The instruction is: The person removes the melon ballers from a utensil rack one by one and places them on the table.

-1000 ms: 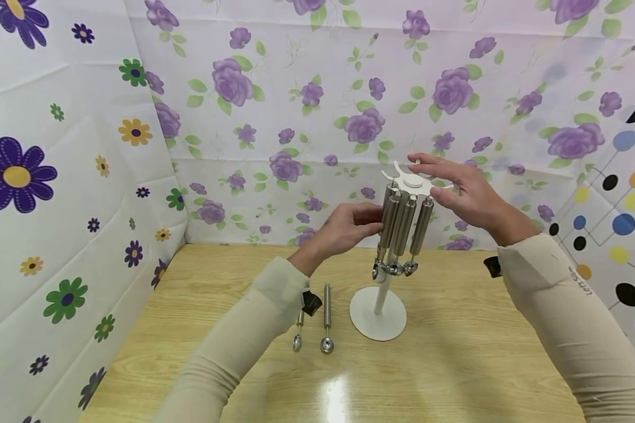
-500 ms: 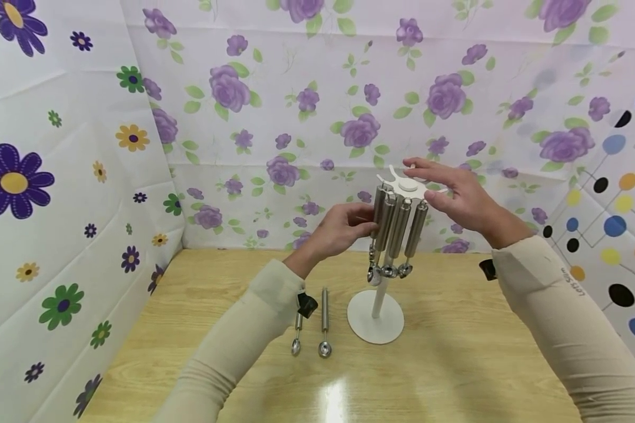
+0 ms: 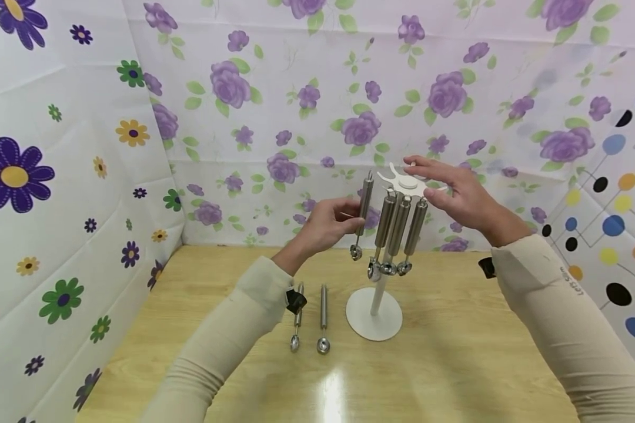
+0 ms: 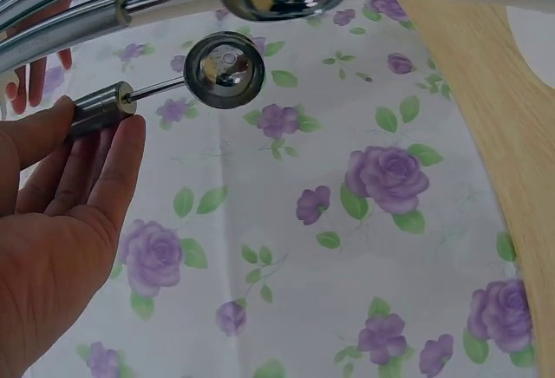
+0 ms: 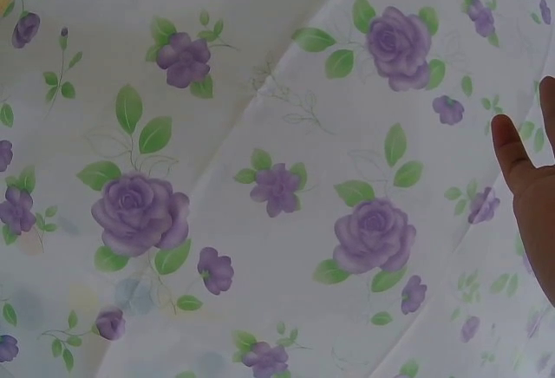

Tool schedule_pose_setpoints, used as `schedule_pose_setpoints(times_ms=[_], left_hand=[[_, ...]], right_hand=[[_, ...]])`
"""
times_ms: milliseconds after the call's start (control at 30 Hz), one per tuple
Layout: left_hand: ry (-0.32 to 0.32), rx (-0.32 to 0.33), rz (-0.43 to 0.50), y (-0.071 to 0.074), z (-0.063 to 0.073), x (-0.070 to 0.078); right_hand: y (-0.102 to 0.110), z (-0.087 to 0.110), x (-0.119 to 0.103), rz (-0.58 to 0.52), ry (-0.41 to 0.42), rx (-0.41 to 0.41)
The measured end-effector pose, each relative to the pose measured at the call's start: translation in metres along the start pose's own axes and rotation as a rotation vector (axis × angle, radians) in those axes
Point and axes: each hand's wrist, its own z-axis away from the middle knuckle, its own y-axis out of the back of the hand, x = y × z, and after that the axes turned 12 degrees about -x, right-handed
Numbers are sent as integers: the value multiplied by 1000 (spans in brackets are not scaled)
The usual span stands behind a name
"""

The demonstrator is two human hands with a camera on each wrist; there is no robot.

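In the head view my left hand (image 3: 328, 224) pinches the steel handle of a melon baller (image 3: 366, 200), held upright with its scoop down, just left of a white hanging rack (image 3: 408, 184). The left wrist view shows the thumb and fingers around the handle of that melon baller (image 4: 102, 111), its round scoop standing free. My right hand (image 3: 464, 194) rests with extended fingers and thumb on the right side of the rack's top. In the right wrist view only part of the right hand (image 5: 536, 200) appears. Several other melon ballers (image 3: 399, 226) hang from the rack's hooks.
Two similar steel tools with small scoops, one at the left (image 3: 295, 339) and one at the right (image 3: 324, 311), lie on the wooden table (image 3: 233, 364). The rack's round white base (image 3: 361, 323) stands beside them. Flower-patterned cloth (image 3: 275, 117) closes off the back.
My left hand has moved left, bringing one melon baller off the rack and apart from the others. The right hand stays on the rack's top.
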Motion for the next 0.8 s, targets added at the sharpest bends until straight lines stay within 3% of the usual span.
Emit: schedule_pose_setpoints(times_ms=[167,500,800], left_hand=[[21,31,-16,3,5,-8],[149,102,-12,5,23,-30],[209,164,8,8,42,-53]], right_hand=[[2,-2,0,2,12,9],[0,-3,1,2,24,2],[0,1,2,20,1,-2]])
